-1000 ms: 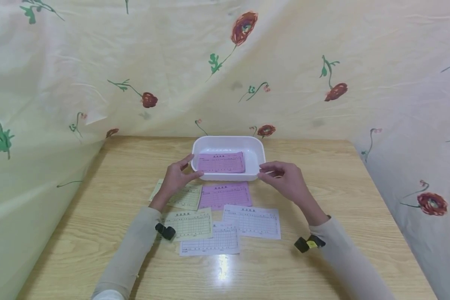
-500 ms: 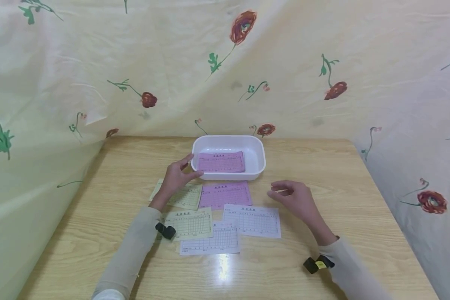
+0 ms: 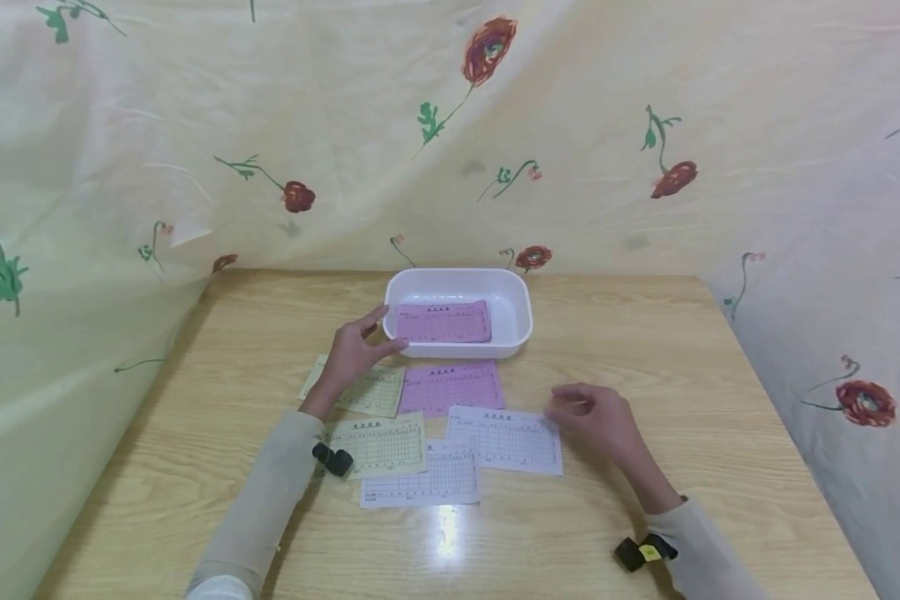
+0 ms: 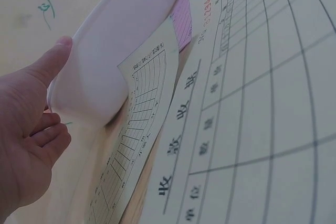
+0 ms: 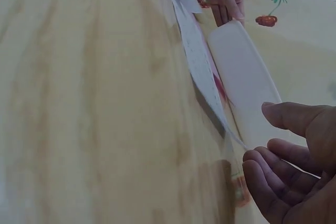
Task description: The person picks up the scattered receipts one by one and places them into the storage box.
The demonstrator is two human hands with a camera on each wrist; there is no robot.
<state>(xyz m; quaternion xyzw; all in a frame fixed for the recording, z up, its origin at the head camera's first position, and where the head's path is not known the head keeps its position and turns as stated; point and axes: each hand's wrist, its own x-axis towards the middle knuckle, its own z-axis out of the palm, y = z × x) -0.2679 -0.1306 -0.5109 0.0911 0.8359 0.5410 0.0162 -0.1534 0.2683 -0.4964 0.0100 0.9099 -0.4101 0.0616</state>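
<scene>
"Take your right hand [image 3: 602, 418] first: which way does the ruled white slip [image 3: 506, 442] lie from its fingers?"

"To your left and a little toward you. Your fingertips stand at or just over the slip's far right corner; whether they touch it, neither view settles. Your thumb is parted from loosely bent fingers, and you have nothing visibly in hold."

"And how does the slip run beneath you?"

"Its long axis goes side to side across the table [image 3: 645, 350], the right end slanting slightly nearer you. Your right hand is much the closer; your left hand [image 3: 351, 354] grips the left front corner of the white tray [image 3: 457, 351], thumb at the front rim, fingers bent at the left end."

"What else shares your surface?"

"Your tray sits near the middle of the table's far edge, with a pink stack [image 3: 444, 323] toward its left end. In front of it you have a pink slip [image 3: 452, 387], two yellow slips [image 3: 378, 442], the farther partly hidden by your left hand, and a front white slip [image 3: 423, 485]. Floral cloth [image 3: 585, 133] rises beyond the far edge and along both sides."
</scene>
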